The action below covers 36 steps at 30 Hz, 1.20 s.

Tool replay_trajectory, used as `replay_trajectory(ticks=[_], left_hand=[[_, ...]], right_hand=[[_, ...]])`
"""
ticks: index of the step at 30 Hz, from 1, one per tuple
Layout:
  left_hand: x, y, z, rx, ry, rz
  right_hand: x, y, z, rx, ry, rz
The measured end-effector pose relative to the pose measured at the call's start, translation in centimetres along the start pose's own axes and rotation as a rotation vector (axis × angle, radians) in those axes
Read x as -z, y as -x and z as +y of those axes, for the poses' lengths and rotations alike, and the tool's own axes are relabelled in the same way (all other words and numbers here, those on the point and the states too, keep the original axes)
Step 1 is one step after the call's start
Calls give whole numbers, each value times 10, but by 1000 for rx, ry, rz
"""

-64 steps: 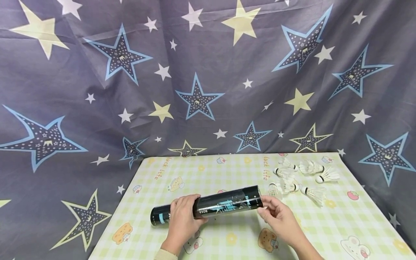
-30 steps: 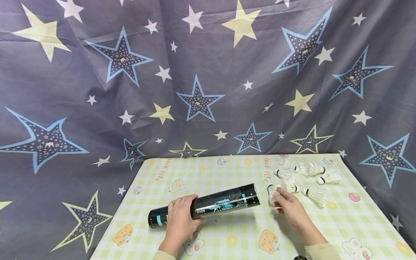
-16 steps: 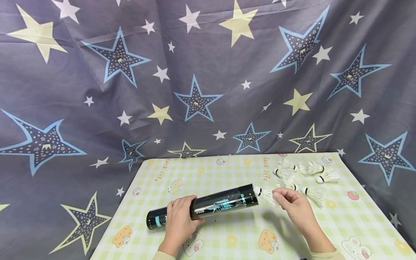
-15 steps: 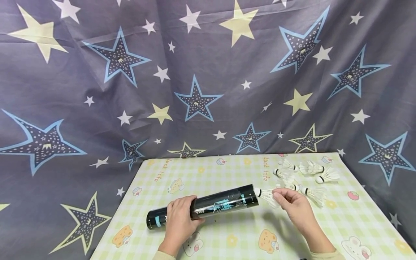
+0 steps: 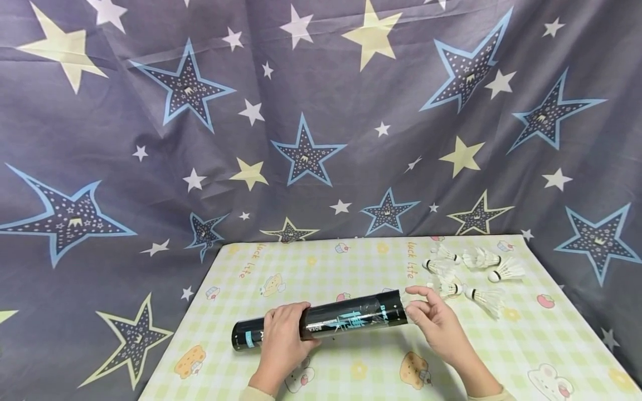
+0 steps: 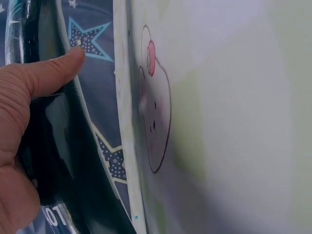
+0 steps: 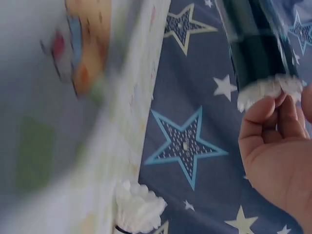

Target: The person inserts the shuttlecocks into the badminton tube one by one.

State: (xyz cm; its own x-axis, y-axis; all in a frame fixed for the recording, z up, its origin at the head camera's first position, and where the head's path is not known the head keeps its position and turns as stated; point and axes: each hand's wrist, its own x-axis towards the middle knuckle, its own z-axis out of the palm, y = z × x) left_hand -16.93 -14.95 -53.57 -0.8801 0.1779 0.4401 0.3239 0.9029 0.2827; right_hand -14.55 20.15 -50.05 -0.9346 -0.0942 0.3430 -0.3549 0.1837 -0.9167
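**Shuttlecock (image 7: 258, 91) nearly swallowed by the tube (image 5: 368, 315)**

Cork and most of the skirt have slipped out of sight since half a second ago, when the cork was only entering the tube's mouth; now just a frill of white feathers shows at the rim. Meanwhile the tube's open end has dipped a little, leaving it less steeply tilted.

With its fingers wrapped round the barrel, the left hand (image 5: 285, 337) grips the tube left of its middle. The mouth points toward the person's right and is raised over the checked tablecloth (image 5: 363, 384); whether the far end touches the cloth, I cannot tell. At the mouth, the right hand (image 5: 438, 327) appears to pinch the feather edge between thumb and bent fingers, while its index finger reaches out past the rim.

Loading this shuttlecock, cork first, seems to be the step in hand. What comes next probably calls for a gentle push on the skirt until it sits inside the rim, without creasing the feathers, and then a release. Six loose shuttlecocks (image 5: 510, 270) lie clustered beyond the right hand, so the loading looks unfinished.
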Motion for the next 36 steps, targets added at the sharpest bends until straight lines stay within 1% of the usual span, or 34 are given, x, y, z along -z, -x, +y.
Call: replay_trajectory(ticks=[2,4,6,8,9,12,15,20,23,26,30,32,34,36], left_hand=[[-1,0,0,0,1,12],[-1,0,0,8,4,20],[-1,0,0,20,11,25],[-1,-1,-1,32,17,25],[0,-1,-1,38,19,24],[0,-1,-1,47,22,22],[0,-1,-1,40,24,27],[-1,0,2,7,27,37],[-1,0,2,6,25,35],[-1,0,3,8,21,30],[-1,-1,3,2,21,29],[-1,0,4,-3,21,32],[-1,0,4,-6,19,35],[-1,1,4,-7,16,40]], right_hand=[[-5,1,0,-30,17,43],[-9,3,0,-67,50,115],[-11,4,0,-85,85,181],[-12,5,-1,-92,101,209],[-13,6,-1,-90,96,208],[-15,7,-2,-91,61,173],[-19,7,-2,-118,19,142],[-23,8,-2,-191,16,154],[-24,8,-3,-233,22,159],[-24,8,-2,-240,1,101],[-23,9,0,-207,-76,-37],[-22,8,1,-199,-111,-88],[-21,8,1,-199,-131,-125],[-21,8,2,-207,-148,-144]])
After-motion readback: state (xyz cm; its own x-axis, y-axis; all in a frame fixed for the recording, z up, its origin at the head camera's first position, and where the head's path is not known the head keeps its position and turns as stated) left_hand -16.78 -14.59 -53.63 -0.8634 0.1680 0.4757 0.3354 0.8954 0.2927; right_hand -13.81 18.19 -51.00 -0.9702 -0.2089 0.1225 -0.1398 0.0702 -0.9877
